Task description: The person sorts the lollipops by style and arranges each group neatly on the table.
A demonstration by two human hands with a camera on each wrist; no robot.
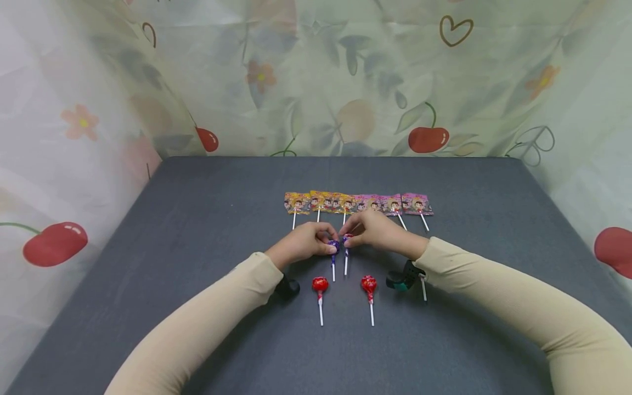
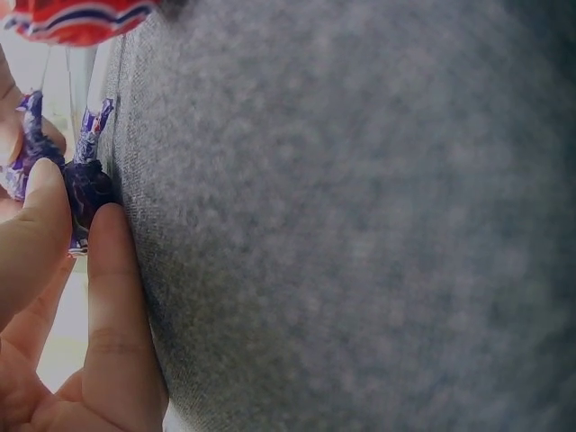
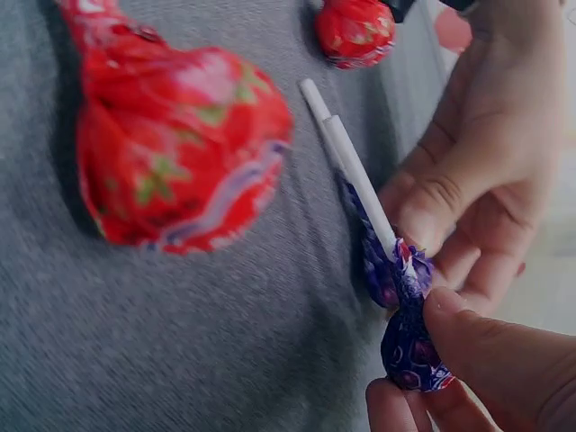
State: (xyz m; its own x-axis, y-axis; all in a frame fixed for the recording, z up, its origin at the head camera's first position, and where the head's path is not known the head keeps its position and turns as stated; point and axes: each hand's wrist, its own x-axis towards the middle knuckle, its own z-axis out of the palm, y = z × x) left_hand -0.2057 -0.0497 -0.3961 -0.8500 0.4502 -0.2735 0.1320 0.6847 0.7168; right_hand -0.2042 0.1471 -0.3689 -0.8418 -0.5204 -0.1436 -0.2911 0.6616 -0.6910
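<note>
On my left, floral cloth [image 1: 54, 181] is hanging beside the grey bench [image 1: 197, 230], and my left sleeve [image 1: 212, 318] is crossing over it. At the back, three yellow-wrapped lollipops [image 1: 322, 201] are lying at the left of a row of six. Nearer me, one red lollipop [image 1: 320, 285] is lying with its stick toward me. Just beyond it, my left hand [image 1: 306, 242] is pinching one purple lollipop [image 1: 333, 259]. Right beside that, my right hand [image 1: 379, 230] is gripping a second purple lollipop [image 1: 346, 254] between thumb and fingers; whether the two are touching I can't tell. A second red lollipop [image 1: 368, 285] is lying nearer me. Behind my right hand, which is hiding one stick, three pink-wrapped lollipops [image 1: 392, 204] are completing the row. Furthest right, a black wrist device [image 1: 402, 277] is blocking part of a white stick [image 1: 423, 289] beside my right sleeve [image 1: 494, 280].
</note>
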